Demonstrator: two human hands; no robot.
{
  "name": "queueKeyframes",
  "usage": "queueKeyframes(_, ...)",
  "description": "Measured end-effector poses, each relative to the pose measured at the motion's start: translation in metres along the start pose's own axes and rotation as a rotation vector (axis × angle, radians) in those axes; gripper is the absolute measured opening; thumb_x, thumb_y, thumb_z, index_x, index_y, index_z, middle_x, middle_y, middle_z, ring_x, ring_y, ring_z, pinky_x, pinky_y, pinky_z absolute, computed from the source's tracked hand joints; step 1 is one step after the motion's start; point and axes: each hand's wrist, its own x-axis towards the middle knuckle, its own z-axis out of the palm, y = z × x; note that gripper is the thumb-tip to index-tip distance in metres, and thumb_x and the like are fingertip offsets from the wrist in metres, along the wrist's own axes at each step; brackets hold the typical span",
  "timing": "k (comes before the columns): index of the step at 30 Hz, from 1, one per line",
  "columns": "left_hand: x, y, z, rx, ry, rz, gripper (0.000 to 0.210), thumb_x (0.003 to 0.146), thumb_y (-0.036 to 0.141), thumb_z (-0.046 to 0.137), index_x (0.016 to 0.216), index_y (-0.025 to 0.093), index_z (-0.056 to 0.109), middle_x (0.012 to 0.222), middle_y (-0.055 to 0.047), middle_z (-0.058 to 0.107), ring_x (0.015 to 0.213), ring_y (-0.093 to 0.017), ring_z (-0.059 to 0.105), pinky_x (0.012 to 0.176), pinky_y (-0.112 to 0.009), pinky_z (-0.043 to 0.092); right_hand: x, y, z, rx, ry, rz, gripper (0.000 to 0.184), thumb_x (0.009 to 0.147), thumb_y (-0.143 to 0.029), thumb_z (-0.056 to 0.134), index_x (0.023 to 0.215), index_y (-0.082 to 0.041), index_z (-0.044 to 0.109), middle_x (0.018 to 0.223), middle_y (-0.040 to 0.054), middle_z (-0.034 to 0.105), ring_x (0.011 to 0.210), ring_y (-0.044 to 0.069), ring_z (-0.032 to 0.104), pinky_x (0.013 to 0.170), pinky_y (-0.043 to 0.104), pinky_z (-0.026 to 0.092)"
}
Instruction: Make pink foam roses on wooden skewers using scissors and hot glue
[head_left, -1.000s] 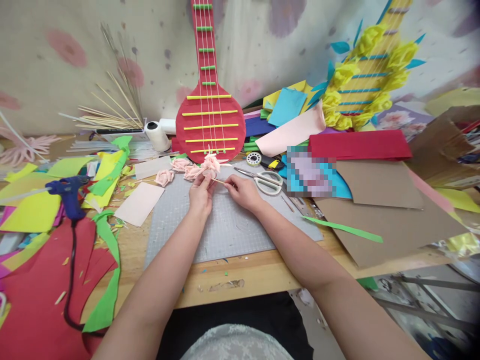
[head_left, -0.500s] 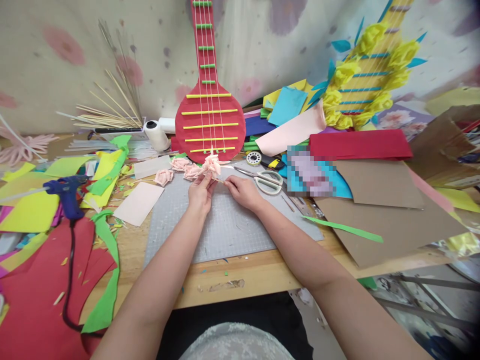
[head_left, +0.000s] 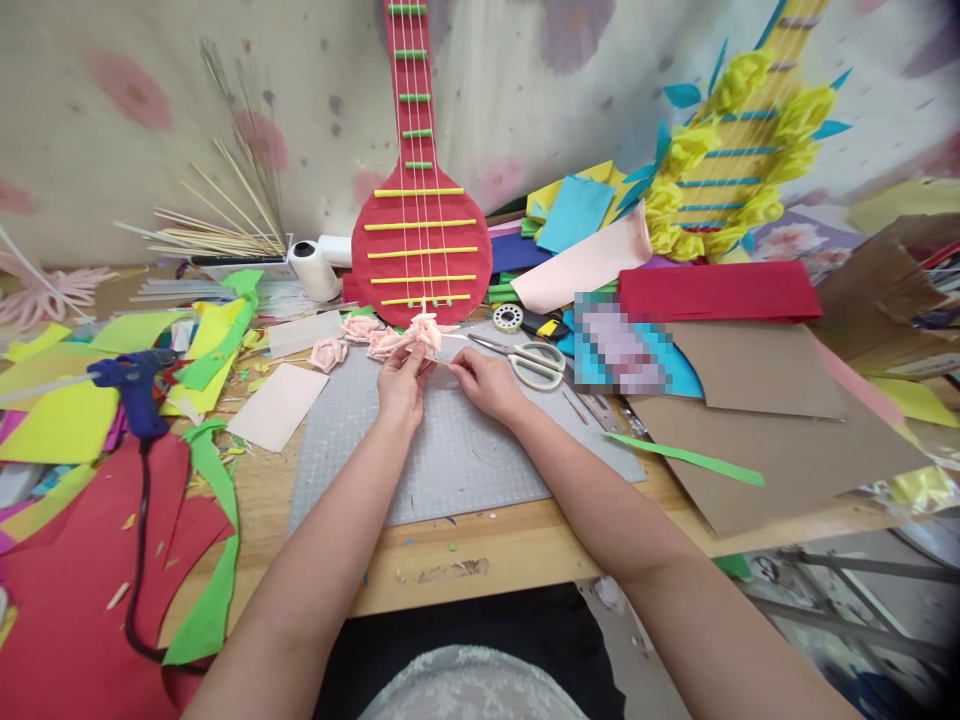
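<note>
Above the grey cutting mat (head_left: 465,440), my left hand (head_left: 403,385) pinches the base of a pale pink paper flower (head_left: 424,332). A thin stick (head_left: 439,361) runs from the flower's base to my right hand (head_left: 484,382), whose thumb and fingertips are closed on its end. Several finished-looking pink paper roses (head_left: 328,354) lie just left of the flower. Behind it leans a red paper lute (head_left: 421,240) with yellow and green bars and white strings. Scissors (head_left: 536,365) with pale handles rest right of my right hand.
A blue glue gun (head_left: 139,390) with a black cord stands on the left among paper scraps. Brown cardboard (head_left: 780,450) and a green paper strip (head_left: 690,460) lie on the right. At the back are a thread spool (head_left: 313,270) and a yellow lute (head_left: 727,160) with paper flowers.
Almost nothing differs. Both hands keep their grip on the flower and its stick in the same place; the view has shifted very slightly.
</note>
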Motion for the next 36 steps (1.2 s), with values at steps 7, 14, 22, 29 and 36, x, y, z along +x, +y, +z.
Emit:
queueKeyframes(7, -0.0011, 0.0016, -0.0019, 0.003, -0.039, -0.026, 0.017, 0.063, 0.023, 0.073, 0.075, 0.018, 0.062, 0.075, 0.001, 0.064, 0.066, -0.009, 0.059, 0.074, -0.025, 0.045, 0.0023, 0.0002, 0.0029, -0.082, -0.027, 0.037, 0.025, 0.09, -0.034, 0.041, 0.093, -0.018, 0.059, 0.083, 0.0048, 0.068, 0.073, 0.017, 0.06, 0.063, 0.025, 0.034)
queueKeyframes(14, -0.0023, 0.0046, -0.0006, 0.041, -0.032, -0.074, 0.01, 0.065, 0.011, 0.068, 0.07, 0.016, 0.061, 0.07, 0.0, 0.064, 0.066, -0.009, 0.06, 0.078, -0.027, 0.045, 0.0044, 0.0032, 0.0005, -0.109, -0.047, 0.075, 0.028, 0.09, -0.035, 0.037, 0.089, -0.018, 0.06, 0.076, 0.0056, 0.067, 0.07, 0.018, 0.059, 0.062, 0.025, 0.034)
queueKeyframes(22, -0.0018, 0.0013, 0.0034, 0.039, 0.054, 0.001, 0.016, 0.061, 0.012, 0.072, 0.062, 0.015, 0.056, 0.061, 0.004, 0.058, 0.055, -0.006, 0.054, 0.069, -0.023, 0.045, 0.0004, 0.0045, 0.0004, 0.046, 0.033, 0.0, 0.021, 0.085, -0.036, 0.047, 0.091, -0.019, 0.057, 0.085, 0.0024, 0.066, 0.067, 0.013, 0.055, 0.062, 0.023, 0.035)
queueKeyframes(29, -0.0031, 0.0053, 0.0045, -0.009, 0.053, -0.07, 0.01, 0.066, 0.012, 0.068, 0.067, 0.015, 0.059, 0.064, 0.002, 0.06, 0.058, -0.006, 0.055, 0.069, -0.022, 0.046, 0.0016, 0.0018, 0.0036, 0.007, 0.019, 0.041, 0.022, 0.088, -0.034, 0.043, 0.087, -0.018, 0.058, 0.077, 0.0031, 0.065, 0.067, 0.015, 0.057, 0.062, 0.024, 0.034)
queueKeyframes(36, -0.003, 0.0074, 0.0018, 0.029, -0.004, -0.12, 0.009, 0.069, 0.007, 0.063, 0.07, 0.016, 0.061, 0.068, 0.0, 0.062, 0.065, -0.008, 0.058, 0.074, -0.025, 0.046, 0.003, 0.0034, 0.0045, -0.083, -0.001, 0.073, 0.026, 0.09, -0.033, 0.038, 0.09, -0.018, 0.059, 0.08, 0.005, 0.067, 0.072, 0.017, 0.059, 0.063, 0.026, 0.034)
